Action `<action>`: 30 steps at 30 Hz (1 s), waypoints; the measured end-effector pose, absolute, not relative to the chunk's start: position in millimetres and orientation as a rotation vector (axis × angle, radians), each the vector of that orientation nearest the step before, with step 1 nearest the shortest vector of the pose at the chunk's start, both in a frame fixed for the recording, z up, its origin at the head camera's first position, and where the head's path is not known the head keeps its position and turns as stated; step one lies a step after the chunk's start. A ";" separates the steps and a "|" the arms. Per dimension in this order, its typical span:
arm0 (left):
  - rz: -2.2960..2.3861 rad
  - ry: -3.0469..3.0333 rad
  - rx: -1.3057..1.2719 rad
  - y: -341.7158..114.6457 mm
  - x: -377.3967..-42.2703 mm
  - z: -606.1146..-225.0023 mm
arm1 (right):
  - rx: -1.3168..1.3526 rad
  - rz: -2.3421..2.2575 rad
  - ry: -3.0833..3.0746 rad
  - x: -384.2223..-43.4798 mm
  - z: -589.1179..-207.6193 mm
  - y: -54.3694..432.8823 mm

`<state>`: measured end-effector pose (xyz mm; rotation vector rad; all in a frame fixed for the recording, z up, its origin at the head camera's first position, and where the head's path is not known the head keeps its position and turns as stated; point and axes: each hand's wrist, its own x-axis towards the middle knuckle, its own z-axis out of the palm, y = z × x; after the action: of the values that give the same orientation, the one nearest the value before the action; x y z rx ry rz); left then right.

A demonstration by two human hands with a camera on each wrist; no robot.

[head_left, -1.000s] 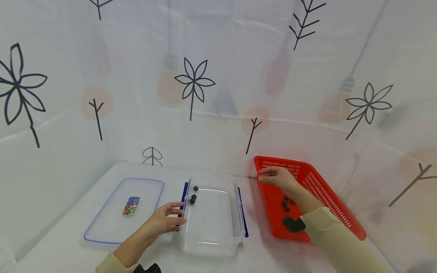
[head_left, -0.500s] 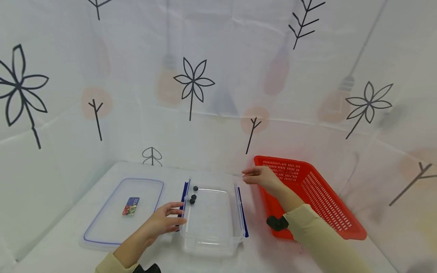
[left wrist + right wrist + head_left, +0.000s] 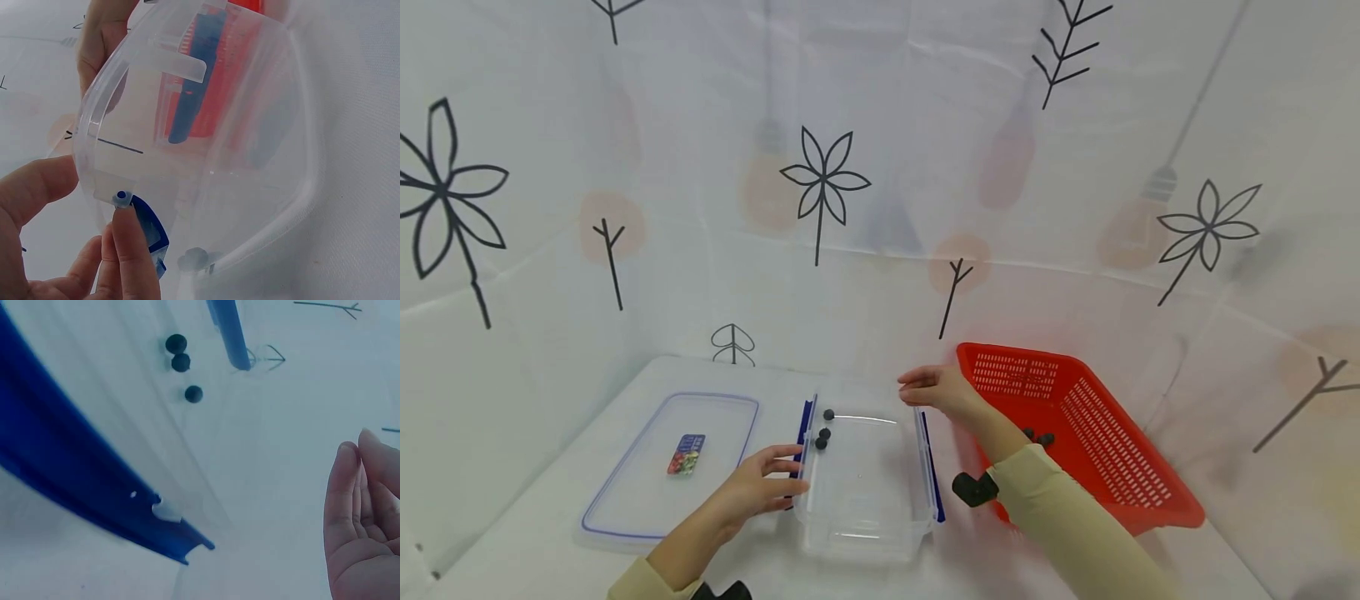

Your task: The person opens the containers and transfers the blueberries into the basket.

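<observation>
A clear plastic box (image 3: 859,533) with blue side latches stands uncovered in the middle of the table. Three small dark round balls, like blueberries (image 3: 824,433), lie along its left side. My left hand (image 3: 757,482) rests at the box's left side, fingers spread and nearly straight. In the left wrist view its fingertips touch the blue latch (image 3: 150,222) and the thumb meets the rim. My right hand (image 3: 942,392) hovers over the box's far right corner. Its thumb and fingertips (image 3: 347,456) come together, and whether anything sits between them is hidden.
To the right stands a red perforated basket (image 3: 1112,408), where a few more dark balls (image 3: 1045,439) show beyond my right forearm. Flat on the left lies a clear lid (image 3: 625,492) with a blue seal and a printed label (image 3: 687,455). A patterned white cloth hangs behind the table.
My right hand has moved left from above the red basket to the box's far right corner. My left hand and the balls in the box have stayed put.
</observation>
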<state>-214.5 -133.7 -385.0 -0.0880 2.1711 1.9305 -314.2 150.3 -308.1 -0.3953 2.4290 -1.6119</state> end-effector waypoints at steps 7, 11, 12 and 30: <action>1.937 2.174 -0.067 -134.2 -215.2 -385.9 | -0.349 -1.678 2.349 -318.3 -313.5 132.8; 1.929 2.181 -0.066 -134.3 -214.9 -385.8 | -0.331 -1.670 2.347 -318.3 -316.4 122.8; 1.927 2.182 -0.068 -134.3 -214.7 -385.7 | -0.329 -1.667 2.349 -318.3 -317.2 120.4; 1.920 2.177 -0.096 -134.6 -216.7 -386.4 | -0.382 -1.699 2.269 -333.0 -336.0 77.4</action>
<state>-216.7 -134.6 -386.4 -0.0959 2.1767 1.9204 -333.0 77.4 -336.0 -0.3818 2.2686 -1.6993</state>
